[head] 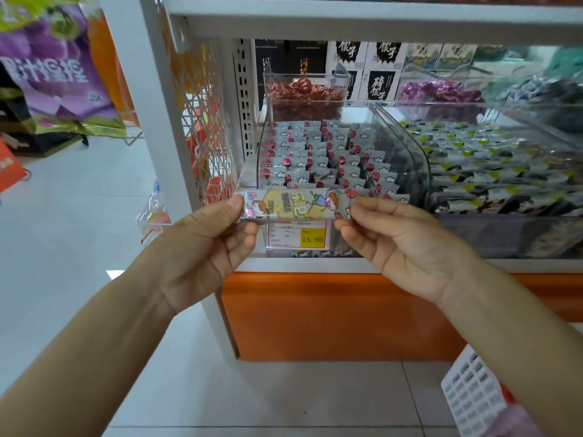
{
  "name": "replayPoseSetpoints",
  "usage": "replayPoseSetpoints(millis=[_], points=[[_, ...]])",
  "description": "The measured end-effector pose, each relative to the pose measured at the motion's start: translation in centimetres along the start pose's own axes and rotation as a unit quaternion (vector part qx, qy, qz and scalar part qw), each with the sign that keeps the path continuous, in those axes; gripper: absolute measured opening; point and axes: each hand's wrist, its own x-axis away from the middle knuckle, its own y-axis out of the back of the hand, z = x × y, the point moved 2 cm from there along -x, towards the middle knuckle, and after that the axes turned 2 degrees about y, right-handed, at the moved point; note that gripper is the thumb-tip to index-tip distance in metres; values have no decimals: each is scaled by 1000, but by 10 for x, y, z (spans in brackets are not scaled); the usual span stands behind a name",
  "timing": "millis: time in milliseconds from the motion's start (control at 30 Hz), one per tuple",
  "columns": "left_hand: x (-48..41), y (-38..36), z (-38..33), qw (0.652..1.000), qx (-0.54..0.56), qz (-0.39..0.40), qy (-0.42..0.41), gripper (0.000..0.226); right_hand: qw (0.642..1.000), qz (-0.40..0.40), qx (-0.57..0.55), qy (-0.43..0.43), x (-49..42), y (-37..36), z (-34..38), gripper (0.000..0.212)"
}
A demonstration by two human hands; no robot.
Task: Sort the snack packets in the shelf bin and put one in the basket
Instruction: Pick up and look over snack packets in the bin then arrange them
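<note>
While the long cartoon-printed snack packet [296, 207] is stretched level between both hands just in front of the clear shelf bin [315, 171], the left hand [208, 234] pinches its left end and the right hand [397, 238] pinches its right end, each grip closed only on the thin crimped edge; that hold looks slight, so a slippery wrapper could slide out of one side and swing or drop to the floor; pulling the ends apart too hard might tear the seal. The bin behind holds neat rows of white packets with red spots [315, 159], so a careless return could knock those rows askew. What seems to be the basket [473, 398] shows only as a white perforated corner at lower right, well apart from the packet; carrying it there means looking away from the bin, and letting go early would miss the basket.
</note>
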Motion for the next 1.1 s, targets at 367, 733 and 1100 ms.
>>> replayPoseSetpoints(millis=[367,733,1100], points=[[6,-9,-3,997,-71,-2,8,36,957,-45,210,197,-4,3,-3,17],[8,-11,-8,970,-187,49,-148,39,893,31,377,245,7,-11,-3,16],[18,-22,-3,854,-459,1,-245,26,856,-26,417,305,2,-10,-4,14]])
